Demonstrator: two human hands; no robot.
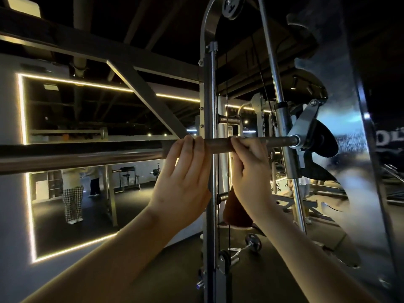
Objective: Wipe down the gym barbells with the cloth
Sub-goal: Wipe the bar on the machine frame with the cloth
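While the left hand (181, 171) curls its grip over the barbell (87, 156), which hangs level on the guide rod (272, 62), the right hand (251, 171) clamps what looks like the brown cloth (237, 209) round the bar. Best to squeeze firmly and slide in long, overlapping strokes.

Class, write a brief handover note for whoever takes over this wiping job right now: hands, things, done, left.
Left hand grips the barbell bare.
Right hand holds the brown cloth round the bar, near the end mount; the cloth's tail hangs below.
Done: cannot tell how much is wiped.
Left: likely the long stretch of bar to the left.
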